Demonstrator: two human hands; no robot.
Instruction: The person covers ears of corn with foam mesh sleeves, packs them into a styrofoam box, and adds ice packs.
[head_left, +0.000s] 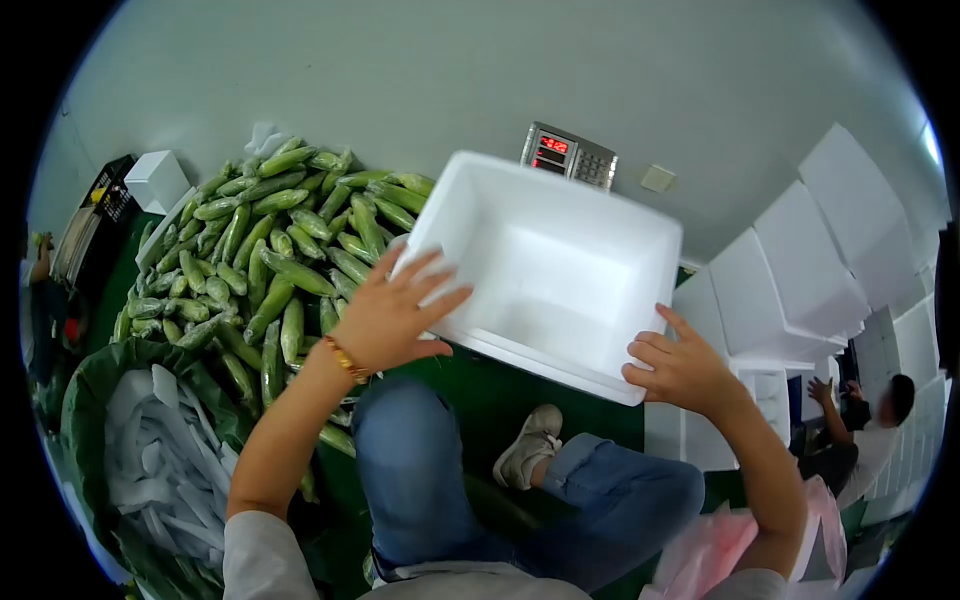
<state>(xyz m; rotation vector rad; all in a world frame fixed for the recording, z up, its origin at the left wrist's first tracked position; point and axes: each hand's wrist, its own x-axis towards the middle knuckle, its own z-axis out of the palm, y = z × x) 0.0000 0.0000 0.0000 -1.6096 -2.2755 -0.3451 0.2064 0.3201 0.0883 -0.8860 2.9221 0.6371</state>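
A white foam box (560, 270) is tilted in front of me, its open side towards me and nothing inside. My left hand (400, 310) is at its left rim, fingers spread apart. At the lower right corner, my right hand (685, 365) grips the box edge with bent fingers; the index finger points up along the rim. Left of the box lies a large heap of green corn cobs (285, 240), many in clear plastic wrap. Behind the box stands a digital scale (570, 155) with red lit digits, its lower part hidden.
A green sack (85, 420) full of white strips stands at lower left. Stacked white foam boxes (800, 260) line the right side, with a pink plastic bag (705, 550) below. Another person (870, 440) sits at far right; a person's arm shows at far left.
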